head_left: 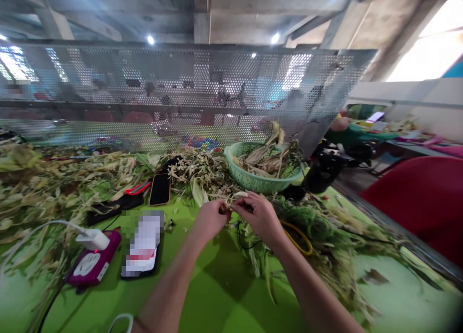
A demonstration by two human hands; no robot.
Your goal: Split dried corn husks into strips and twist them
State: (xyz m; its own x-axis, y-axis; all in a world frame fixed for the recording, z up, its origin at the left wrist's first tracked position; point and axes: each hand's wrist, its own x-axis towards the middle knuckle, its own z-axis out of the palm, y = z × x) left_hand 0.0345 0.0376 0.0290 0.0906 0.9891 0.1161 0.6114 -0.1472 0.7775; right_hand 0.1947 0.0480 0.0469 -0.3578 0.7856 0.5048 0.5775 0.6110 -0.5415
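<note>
Close together over the green tabletop (217,294), my two hands pinch a pale strip of dried husk (238,195). My left hand (211,217) has its fingertips closed at the strip's left end. Fingers of my right hand (261,216) are closed on it from the other side, just touching or nearly touching the left fingertips. The strip curves up above the fingers; its lower part is hidden by them. Behind the hands stands a light green plastic basket (253,179) with dried husks (267,159) in it. Loose husk pieces (198,190) lie just beyond my left hand.
Heaped dry leaves (90,173) cover the table's back left. On the left lie a dark-screened phone (159,189), a lit phone (142,246), a red cutter (138,187) and a purple power block (94,260) with cables. Green netting (307,222) sits right; a perforated metal screen (173,91) stands behind.
</note>
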